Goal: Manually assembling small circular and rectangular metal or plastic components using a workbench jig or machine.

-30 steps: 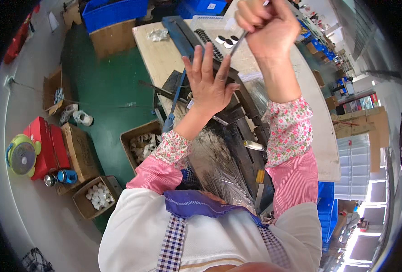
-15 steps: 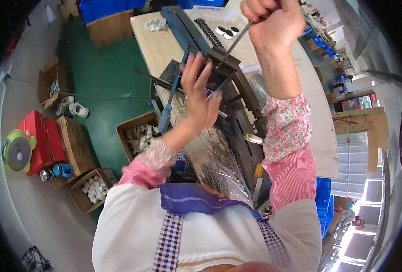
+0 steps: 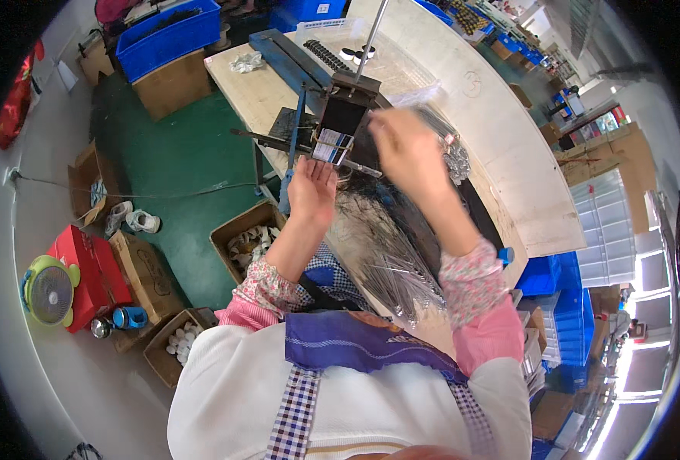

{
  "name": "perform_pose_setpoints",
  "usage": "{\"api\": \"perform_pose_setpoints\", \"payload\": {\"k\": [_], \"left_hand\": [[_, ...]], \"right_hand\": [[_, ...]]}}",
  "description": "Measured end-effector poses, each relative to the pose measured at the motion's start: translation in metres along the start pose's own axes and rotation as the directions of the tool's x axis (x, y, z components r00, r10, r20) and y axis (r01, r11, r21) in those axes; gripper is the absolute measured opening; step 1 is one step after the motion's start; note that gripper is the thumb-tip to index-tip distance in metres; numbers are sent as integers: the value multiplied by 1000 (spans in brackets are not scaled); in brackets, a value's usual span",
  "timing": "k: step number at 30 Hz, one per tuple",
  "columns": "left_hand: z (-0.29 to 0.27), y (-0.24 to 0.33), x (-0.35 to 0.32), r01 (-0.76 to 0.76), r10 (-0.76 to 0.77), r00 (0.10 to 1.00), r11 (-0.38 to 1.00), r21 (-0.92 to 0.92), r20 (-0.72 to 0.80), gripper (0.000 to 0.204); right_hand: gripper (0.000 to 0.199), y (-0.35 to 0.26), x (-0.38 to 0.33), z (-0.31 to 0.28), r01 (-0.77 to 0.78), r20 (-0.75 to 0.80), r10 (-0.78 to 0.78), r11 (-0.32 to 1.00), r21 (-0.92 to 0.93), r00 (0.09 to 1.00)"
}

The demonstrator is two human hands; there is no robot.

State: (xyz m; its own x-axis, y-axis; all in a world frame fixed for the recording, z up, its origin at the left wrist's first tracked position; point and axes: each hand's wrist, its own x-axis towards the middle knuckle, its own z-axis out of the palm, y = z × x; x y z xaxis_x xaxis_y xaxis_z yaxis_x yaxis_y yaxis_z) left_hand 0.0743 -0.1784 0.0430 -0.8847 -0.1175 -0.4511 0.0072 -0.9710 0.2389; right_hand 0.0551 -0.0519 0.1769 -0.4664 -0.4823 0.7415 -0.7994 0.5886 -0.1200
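Fixture (image 3: 344, 115) of dark metal stands just beyond slightly curled fingers of the left hand (image 3: 311, 195), beside the blurred right hand (image 3: 410, 153); cannot tell if either grasps.

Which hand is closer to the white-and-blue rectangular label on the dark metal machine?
Left. The left hand is just below the label in the picture, close to its lower edge; the blurry right hand is farther away, off to the label's right.
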Motion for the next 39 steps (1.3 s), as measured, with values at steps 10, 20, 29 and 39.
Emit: {"api": "perform_pose_setpoints", "payload": {"k": [10, 20, 29, 39], "left_hand": [[-8, 12, 16, 37, -35, 997, 999, -29, 69, 44], [-29, 20, 31, 62, -49, 984, 996, -69, 171, 31], [-25, 24, 11, 67, -70, 970, 997, 24, 233, 41], [5, 35, -70, -202, -42, 919, 803, 561, 391, 51]], "right_hand": [[16, 5, -53, 74, -94, 132, 130, 964, -248, 983], [19, 0, -45, 75, -80, 4, 84, 965, -249, 996], [24, 7, -46, 84, -243, -153, 251, 967, 71, 956], [27, -28, -45, 0, -546, 188, 572, 556, 626, 798]]}}
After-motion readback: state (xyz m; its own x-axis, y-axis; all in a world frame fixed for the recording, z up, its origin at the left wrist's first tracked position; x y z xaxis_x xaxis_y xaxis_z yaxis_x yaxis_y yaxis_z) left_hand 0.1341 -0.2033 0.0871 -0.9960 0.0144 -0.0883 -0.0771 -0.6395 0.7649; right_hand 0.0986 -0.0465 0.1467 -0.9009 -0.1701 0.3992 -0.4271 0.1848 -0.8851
